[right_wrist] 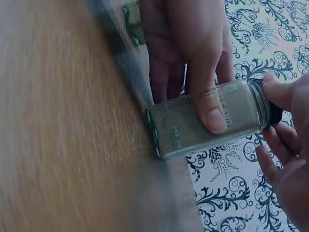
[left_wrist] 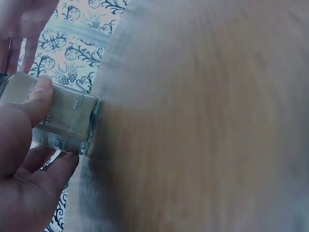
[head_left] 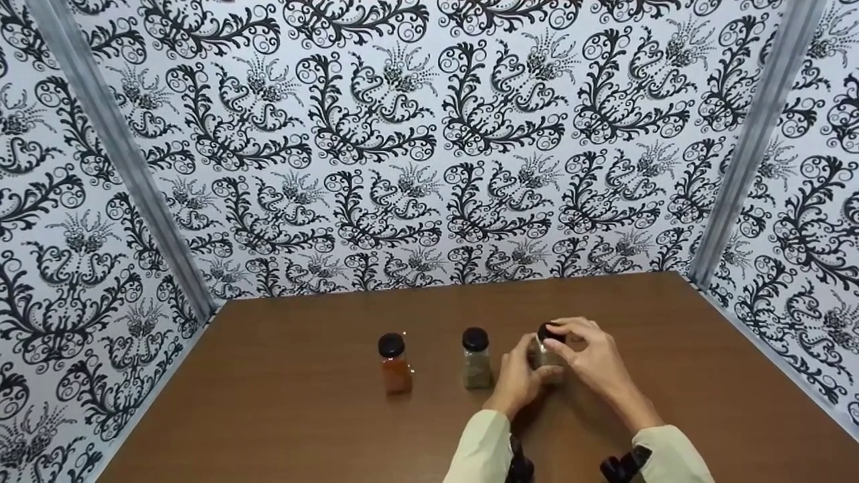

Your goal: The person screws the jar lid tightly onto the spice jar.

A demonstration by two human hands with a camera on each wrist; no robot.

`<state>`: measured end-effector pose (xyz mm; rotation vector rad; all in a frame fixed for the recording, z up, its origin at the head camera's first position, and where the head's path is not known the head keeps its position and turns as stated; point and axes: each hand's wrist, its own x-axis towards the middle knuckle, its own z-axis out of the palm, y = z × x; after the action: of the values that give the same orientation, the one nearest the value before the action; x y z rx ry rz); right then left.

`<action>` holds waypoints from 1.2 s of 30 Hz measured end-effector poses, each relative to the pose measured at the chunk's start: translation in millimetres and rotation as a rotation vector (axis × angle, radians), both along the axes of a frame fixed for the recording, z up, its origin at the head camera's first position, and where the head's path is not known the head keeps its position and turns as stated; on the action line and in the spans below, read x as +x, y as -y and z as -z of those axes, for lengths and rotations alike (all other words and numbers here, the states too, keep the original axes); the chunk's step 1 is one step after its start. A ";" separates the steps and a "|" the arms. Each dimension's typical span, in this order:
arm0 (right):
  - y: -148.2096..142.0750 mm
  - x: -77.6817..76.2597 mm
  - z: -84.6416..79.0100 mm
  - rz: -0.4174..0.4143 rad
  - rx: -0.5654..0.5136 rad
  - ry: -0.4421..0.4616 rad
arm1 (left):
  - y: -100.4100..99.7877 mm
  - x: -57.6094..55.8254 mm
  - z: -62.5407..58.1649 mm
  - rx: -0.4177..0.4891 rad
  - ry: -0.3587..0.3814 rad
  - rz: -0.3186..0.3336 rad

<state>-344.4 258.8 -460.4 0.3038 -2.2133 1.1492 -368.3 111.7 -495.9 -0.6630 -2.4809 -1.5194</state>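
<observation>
A square glass spice jar (right_wrist: 178, 125) with greyish-green powder stands on the wooden table at the right of the row. My left hand (head_left: 517, 379) grips its body, the thumb laid across the printed side in both wrist views. At the top, my right hand (head_left: 594, 355) pinches the black lid (right_wrist: 274, 108) between thumb and fingers. Glass threads show just under the lid in the right wrist view. Left of my left hand stands a second jar (head_left: 477, 369) of greenish contents, black lid on. Farther left is a jar of orange-red powder (head_left: 396, 374), also lidded.
The brown wooden table (head_left: 282, 416) runs back to a wall (head_left: 429, 168) of black-and-white scroll pattern, with similar panels at both sides. Grey strips (head_left: 127, 161) mark the corners.
</observation>
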 end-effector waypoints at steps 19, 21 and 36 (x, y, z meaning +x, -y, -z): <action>3.5 2.1 -7.6 0.029 -0.079 0.078 | -0.7 0.1 -2.4 -0.015 -0.013 -0.006; 4.6 1.4 -7.4 0.052 -0.099 0.105 | -0.7 0.1 -2.5 -0.018 -0.019 -0.011; 12.4 1.5 -3.8 0.171 0.002 -0.006 | 0.5 0.4 -1.1 -0.015 -0.012 -0.022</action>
<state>-343.0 246.4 -456.6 0.1157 -2.1878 1.0522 -367.8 111.3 -494.8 -0.6436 -2.4844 -1.4866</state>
